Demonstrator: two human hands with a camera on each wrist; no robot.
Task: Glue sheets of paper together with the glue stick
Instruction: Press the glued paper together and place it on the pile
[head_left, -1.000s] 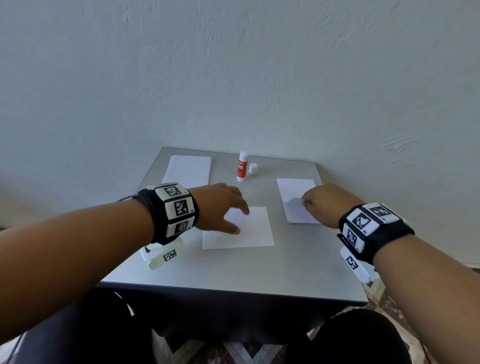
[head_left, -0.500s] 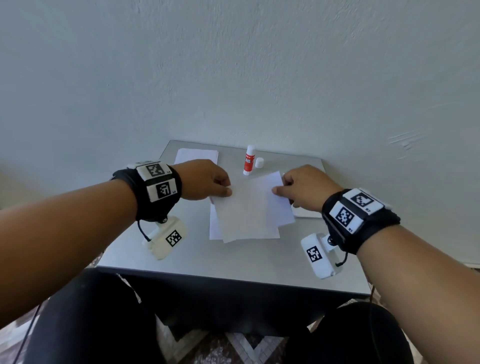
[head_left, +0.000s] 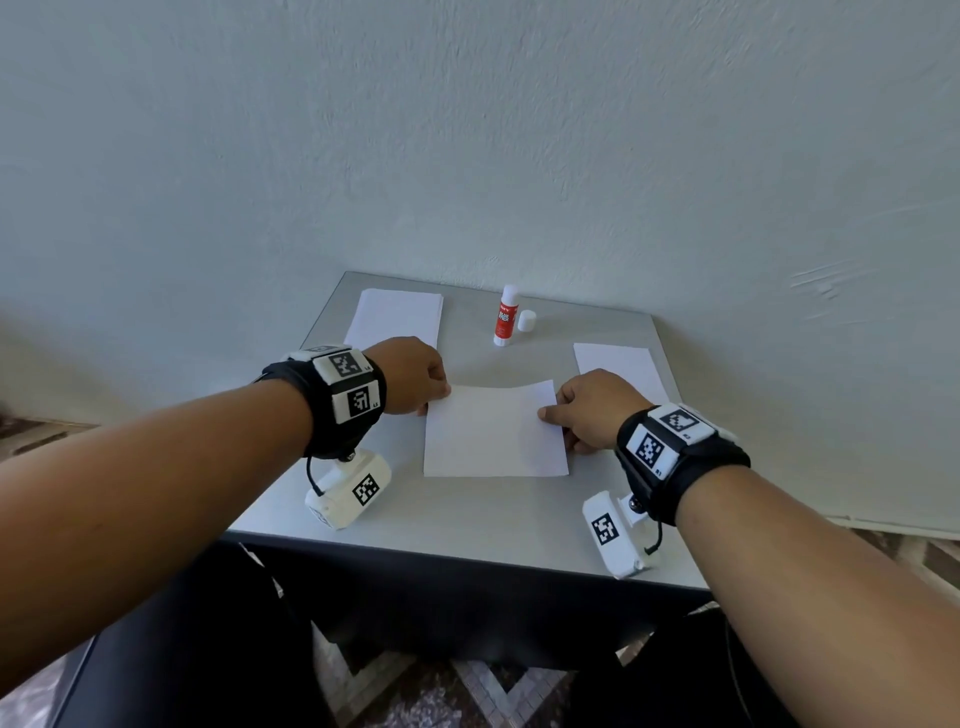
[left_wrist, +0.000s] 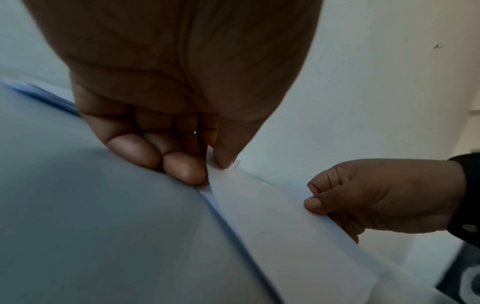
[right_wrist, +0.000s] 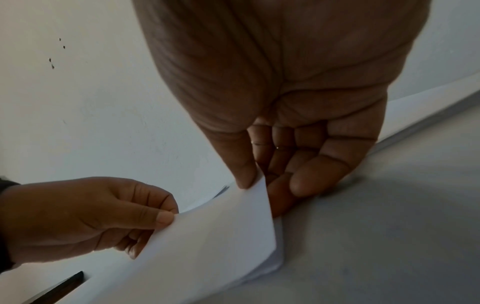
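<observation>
A white rectangular sheet of paper (head_left: 493, 431) sits mid-tabletop, its near edge down and its far corners lifted, over another white sheet (left_wrist: 207, 195) whose edge peeks out beneath. A red-labelled white glue stick (head_left: 506, 317) stands upright and uncapped near the far edge, its small white cap (head_left: 526, 320) just beside it. A white paper stack (head_left: 397, 317) occupies the far left corner; one more white sheet (head_left: 618, 366) lies along the right edge.

sheet (head_left: 493, 431): matt white paper | tabletop (head_left: 467, 509): smooth grey, faint sheen | glue stick (head_left: 505, 317): glossy plastic | wall (head_left: 467, 130): rough plaster
</observation>
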